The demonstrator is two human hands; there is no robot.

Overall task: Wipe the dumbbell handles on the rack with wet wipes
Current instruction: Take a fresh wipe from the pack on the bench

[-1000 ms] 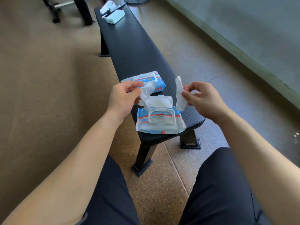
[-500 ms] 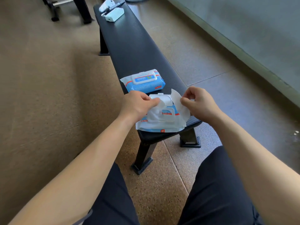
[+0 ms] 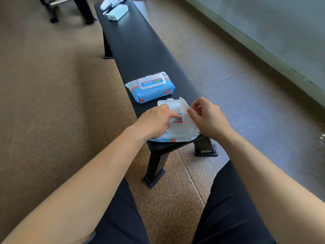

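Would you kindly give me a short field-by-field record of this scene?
Surface: black bench
Open pack: near end of the bench, lid up
Closed pack: just behind the open one
Wet wipe: over the open pack, pinched by the right hand
Left hand: on the open pack, grip unclear
Far end: white device

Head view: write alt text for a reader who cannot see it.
Seen from above, a person's right hand pinches a white wet wipe over an open wipes pack at the near end of a black bench, the left hand on the pack. A second, closed pack lies just beyond.
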